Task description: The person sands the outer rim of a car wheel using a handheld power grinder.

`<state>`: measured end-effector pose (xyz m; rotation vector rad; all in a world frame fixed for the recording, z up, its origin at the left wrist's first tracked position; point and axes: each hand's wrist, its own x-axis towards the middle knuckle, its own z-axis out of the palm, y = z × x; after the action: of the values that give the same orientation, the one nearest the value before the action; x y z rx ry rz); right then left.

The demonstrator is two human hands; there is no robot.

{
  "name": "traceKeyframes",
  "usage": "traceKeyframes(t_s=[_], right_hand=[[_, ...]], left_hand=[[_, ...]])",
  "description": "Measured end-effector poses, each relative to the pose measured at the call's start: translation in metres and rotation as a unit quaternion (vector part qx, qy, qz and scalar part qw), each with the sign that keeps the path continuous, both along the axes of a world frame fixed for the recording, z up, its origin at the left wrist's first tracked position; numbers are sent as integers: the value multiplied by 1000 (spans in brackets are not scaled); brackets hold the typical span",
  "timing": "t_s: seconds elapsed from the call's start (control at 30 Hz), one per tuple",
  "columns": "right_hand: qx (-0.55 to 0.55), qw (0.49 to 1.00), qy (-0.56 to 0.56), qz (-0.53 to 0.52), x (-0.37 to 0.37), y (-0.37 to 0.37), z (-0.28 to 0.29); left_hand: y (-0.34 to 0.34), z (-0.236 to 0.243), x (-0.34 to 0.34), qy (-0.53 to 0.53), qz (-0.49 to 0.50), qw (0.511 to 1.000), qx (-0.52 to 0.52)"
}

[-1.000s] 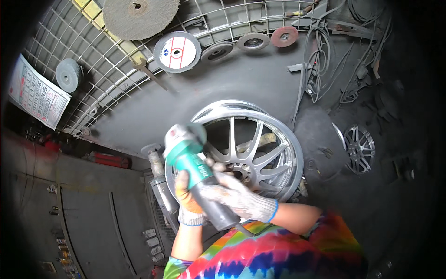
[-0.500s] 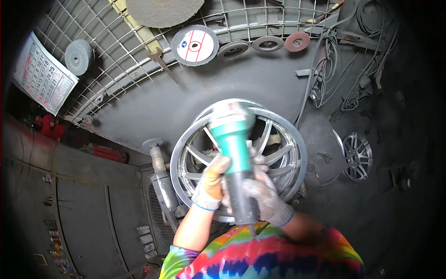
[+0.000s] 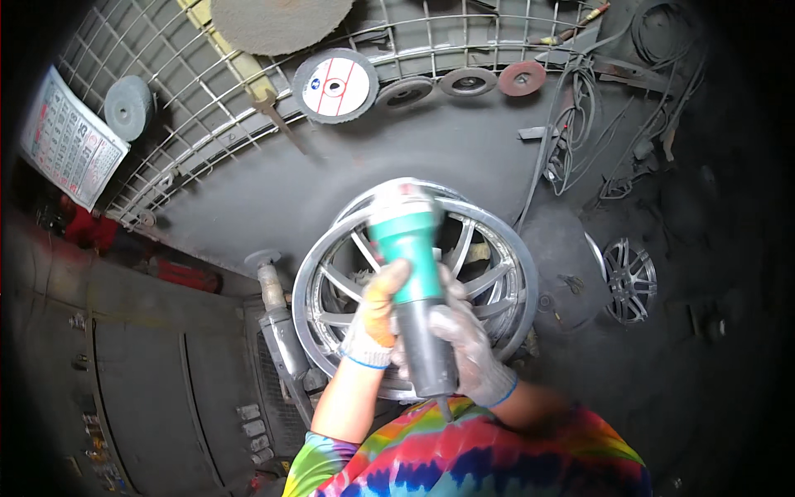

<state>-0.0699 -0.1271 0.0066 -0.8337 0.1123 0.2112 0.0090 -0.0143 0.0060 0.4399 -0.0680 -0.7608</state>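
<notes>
One left hand (image 3: 373, 313) and one right hand (image 3: 470, 348) gripped the green-and-black grinder (image 3: 418, 276) mid-frame, its long axis near-vertical, head topmost, overlapping the wheel (image 3: 489, 281) in view.

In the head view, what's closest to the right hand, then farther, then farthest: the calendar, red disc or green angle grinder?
1. Green angle grinder: gripped by the right hand.
2. Red disc: above, slightly right.
3. Calendar: far upper left.
</notes>
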Motion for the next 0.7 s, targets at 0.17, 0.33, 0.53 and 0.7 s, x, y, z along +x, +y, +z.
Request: traceKeyframes(t_s=[0.17, 0.33, 0.53, 0.7], right_hand=[[219, 975, 24, 36, -10, -20, -15], [230, 971, 30, 60, -6, -21, -11], [228, 967, -17, 116, 0, -50, -18], [131, 987, 3, 90, -11, -53, 0]], left_hand=[[-25, 14, 5, -9, -78, 983, 164], [-12, -5, 5, -8, -50, 992, 115], [-36, 11, 12, -78, -60, 979, 181], [-42, 5, 10, -124, -49, 969, 209]])
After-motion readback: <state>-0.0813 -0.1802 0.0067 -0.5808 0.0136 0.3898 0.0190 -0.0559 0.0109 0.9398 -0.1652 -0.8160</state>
